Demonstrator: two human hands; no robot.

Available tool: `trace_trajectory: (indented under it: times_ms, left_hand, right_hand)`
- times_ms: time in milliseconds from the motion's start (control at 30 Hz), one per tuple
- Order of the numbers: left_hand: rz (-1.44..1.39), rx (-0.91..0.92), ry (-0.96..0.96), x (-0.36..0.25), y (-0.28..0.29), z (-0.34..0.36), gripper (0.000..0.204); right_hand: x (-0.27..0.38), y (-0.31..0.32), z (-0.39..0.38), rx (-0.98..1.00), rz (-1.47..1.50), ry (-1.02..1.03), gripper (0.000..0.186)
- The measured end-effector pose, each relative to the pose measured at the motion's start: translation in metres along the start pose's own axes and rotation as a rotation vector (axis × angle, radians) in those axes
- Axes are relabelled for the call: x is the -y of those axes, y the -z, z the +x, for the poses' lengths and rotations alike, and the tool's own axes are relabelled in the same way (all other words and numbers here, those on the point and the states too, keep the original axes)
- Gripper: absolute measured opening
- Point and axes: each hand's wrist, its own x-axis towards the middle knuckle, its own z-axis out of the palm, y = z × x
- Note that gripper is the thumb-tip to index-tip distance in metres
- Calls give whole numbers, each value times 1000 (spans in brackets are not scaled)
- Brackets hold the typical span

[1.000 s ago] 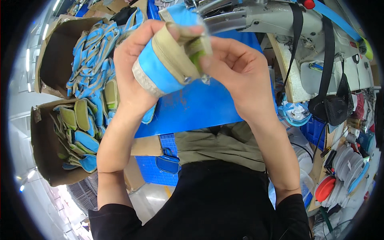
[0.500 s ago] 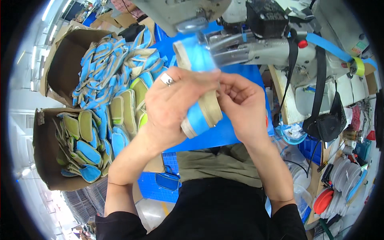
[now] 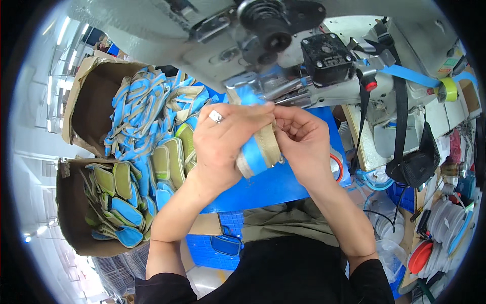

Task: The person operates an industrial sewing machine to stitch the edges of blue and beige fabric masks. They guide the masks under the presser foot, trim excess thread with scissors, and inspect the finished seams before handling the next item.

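Blue-and-beige band [image 3: 254, 155] held over the desk [image 3: 263, 193], beside the sewing machine [image 3: 217, 50] | left grip [image 3: 221, 142] grasps and hides its middle, back of hand up | right grip [image 3: 305, 146] curls at its edge, fingertips partly masked; from here I can't tell what they pinch | forearms [image 3: 338, 205] angle inward | machine's top runs out of view

Got one left hand [image 3: 217, 147], one right hand [image 3: 306, 154], one ring [image 3: 215, 116], one fabric band [image 3: 255, 155], two cardboard boxes [image 3: 71, 205] on the left, one sewing machine [image 3: 167, 43] far side, and too many blue strips [image 3: 135, 116] to count.
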Motion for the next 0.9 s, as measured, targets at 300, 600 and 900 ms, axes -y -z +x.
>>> trace_trajectory:
  times_ms: [300, 600, 900]
  left_hand:
    - [-751, -66, 570, 4, 2, -9, 21]
    - [-913, -60, 688, 16, 5, -4, 21]
    - [-568, -100, 357, 10, -6, -10, 18]
  right_hand:
    - [-6, 7, 0, 13, -196, 85, 22]
    - [-9, 6, 0, 50, -81, 102, 20]
    - [-6, 6, 0, 27, -152, 67, 16]
